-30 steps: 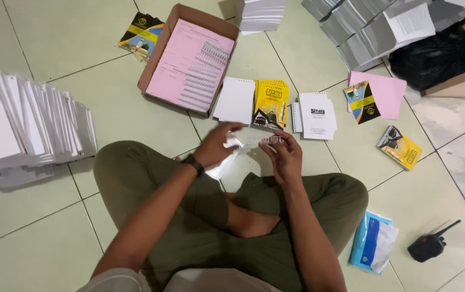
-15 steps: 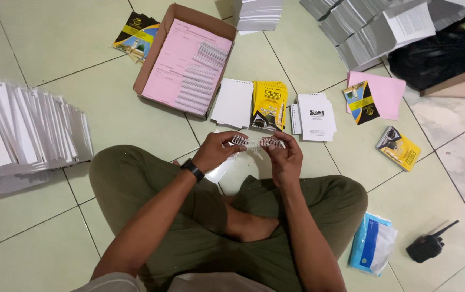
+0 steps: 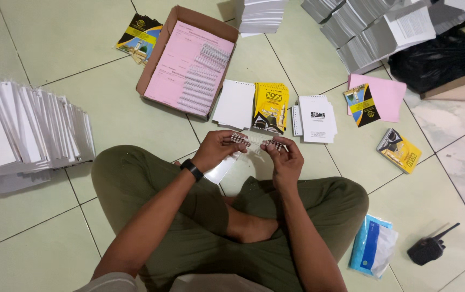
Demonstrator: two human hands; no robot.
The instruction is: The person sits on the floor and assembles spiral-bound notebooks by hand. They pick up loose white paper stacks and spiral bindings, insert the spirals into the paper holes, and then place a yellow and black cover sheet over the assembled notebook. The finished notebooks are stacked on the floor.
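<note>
Silver wire binding comb (image 3: 258,141) lies crosswise between both hands, long axis left to right, above the crossed legs (image 3: 232,216); left hand (image 3: 217,150) pinches one end, right hand (image 3: 284,157) the other, fingers closed narrow on it; forearms angle inward, a white punched sheet (image 3: 222,168) hanging just beneath the left hand.
</note>
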